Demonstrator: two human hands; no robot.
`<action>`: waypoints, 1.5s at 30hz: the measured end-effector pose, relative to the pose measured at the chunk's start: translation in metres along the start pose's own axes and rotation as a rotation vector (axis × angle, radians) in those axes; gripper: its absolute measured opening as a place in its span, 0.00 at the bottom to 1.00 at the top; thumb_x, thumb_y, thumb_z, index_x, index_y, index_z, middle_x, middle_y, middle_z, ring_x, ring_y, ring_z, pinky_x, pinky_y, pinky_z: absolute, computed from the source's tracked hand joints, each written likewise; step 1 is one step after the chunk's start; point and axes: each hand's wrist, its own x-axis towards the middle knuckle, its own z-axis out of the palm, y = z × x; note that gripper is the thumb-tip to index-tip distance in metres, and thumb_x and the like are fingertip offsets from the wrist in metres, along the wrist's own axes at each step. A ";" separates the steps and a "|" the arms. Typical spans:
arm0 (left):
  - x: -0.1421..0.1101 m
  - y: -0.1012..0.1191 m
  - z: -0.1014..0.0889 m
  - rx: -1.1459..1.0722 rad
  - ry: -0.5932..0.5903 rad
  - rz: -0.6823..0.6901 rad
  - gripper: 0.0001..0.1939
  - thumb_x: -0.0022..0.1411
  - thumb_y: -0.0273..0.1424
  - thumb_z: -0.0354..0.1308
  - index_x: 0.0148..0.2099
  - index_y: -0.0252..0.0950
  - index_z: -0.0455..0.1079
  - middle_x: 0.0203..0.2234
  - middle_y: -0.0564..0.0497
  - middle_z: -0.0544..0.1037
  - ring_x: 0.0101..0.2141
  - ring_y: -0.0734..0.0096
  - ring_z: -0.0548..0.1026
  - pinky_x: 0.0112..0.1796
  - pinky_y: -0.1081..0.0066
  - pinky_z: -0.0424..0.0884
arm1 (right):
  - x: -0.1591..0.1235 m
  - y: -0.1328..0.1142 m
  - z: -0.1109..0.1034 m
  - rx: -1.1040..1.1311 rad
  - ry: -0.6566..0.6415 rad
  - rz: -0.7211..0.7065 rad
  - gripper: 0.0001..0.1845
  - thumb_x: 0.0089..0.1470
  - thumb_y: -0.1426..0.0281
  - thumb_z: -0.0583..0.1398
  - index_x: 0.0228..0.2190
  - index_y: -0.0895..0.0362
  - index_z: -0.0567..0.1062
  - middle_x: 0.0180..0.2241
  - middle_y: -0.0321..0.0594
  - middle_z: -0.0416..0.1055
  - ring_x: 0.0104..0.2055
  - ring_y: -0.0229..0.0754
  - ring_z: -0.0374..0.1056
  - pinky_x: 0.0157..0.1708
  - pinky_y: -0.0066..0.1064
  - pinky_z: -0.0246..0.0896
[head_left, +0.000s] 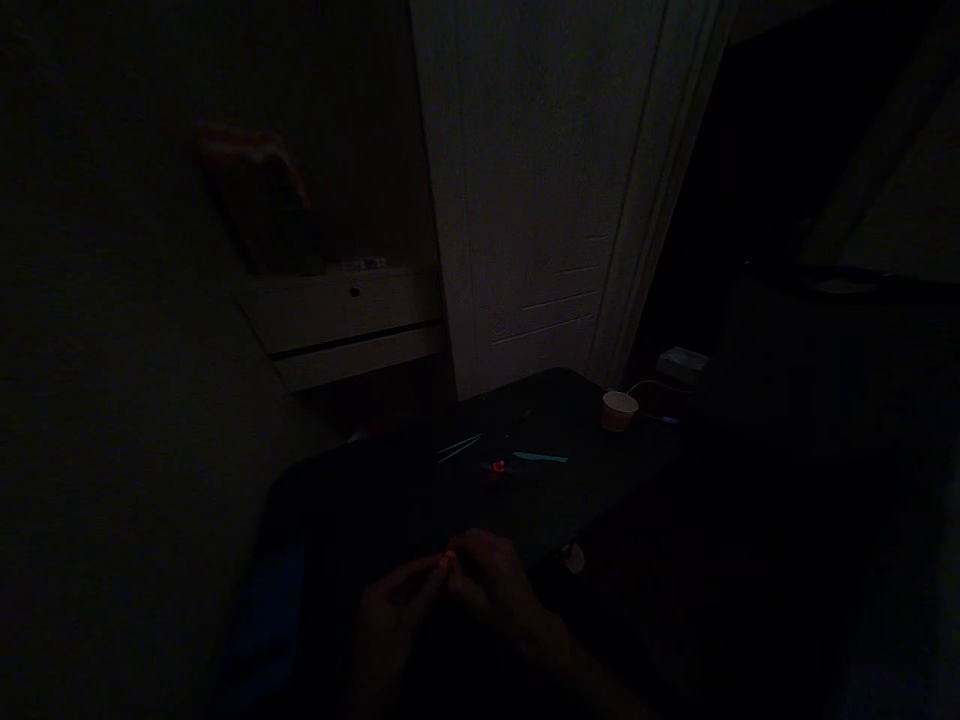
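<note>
In very dim light, my left hand [397, 605] and my right hand [495, 580] meet fingertip to fingertip over the near part of a dark table [420, 510]. Both are closed in a pinch. A small orange-red bit [448, 557] shows between the fingertips; its kind is too dark and small to make out. Beyond the hands lies a small dark object with a bright red-orange spot [498, 467]. Beside it are a light teal knife-shaped tool [540, 458] and a pair of thin pale sticks or tweezers [460, 447].
A pale cup [619, 411] stands near the table's far right edge, with a thin cable [656, 384] behind it. A white door [540, 200] rises past the table. Drawers [352, 330] are at the left, and a blue patch [266, 615] shows at lower left.
</note>
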 end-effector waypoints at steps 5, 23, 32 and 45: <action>0.001 -0.005 -0.002 -0.006 0.051 0.010 0.22 0.37 0.49 0.76 0.32 0.39 0.87 0.34 0.43 0.90 0.40 0.47 0.87 0.45 0.60 0.82 | -0.001 -0.008 -0.004 0.063 -0.018 0.061 0.07 0.70 0.68 0.63 0.42 0.55 0.82 0.38 0.41 0.83 0.38 0.43 0.80 0.40 0.30 0.71; -0.006 0.002 -0.002 0.061 0.082 0.040 0.21 0.40 0.50 0.73 0.31 0.40 0.87 0.33 0.43 0.89 0.41 0.43 0.87 0.47 0.55 0.82 | 0.004 -0.007 -0.013 0.237 -0.086 0.222 0.15 0.67 0.58 0.66 0.40 0.56 0.88 0.37 0.44 0.86 0.39 0.46 0.82 0.41 0.34 0.76; -0.007 0.000 -0.003 0.075 0.016 0.066 0.20 0.41 0.48 0.73 0.33 0.41 0.88 0.37 0.43 0.90 0.43 0.43 0.87 0.51 0.54 0.81 | 0.005 -0.012 -0.016 0.225 -0.027 0.209 0.11 0.64 0.61 0.69 0.37 0.56 0.89 0.36 0.43 0.85 0.37 0.45 0.82 0.38 0.32 0.75; -0.004 -0.004 -0.007 0.033 -0.010 0.041 0.24 0.45 0.51 0.72 0.36 0.36 0.88 0.37 0.40 0.90 0.43 0.43 0.87 0.50 0.54 0.81 | -0.001 -0.024 -0.013 0.104 -0.054 0.030 0.07 0.68 0.71 0.65 0.44 0.54 0.84 0.41 0.43 0.82 0.42 0.44 0.79 0.44 0.32 0.75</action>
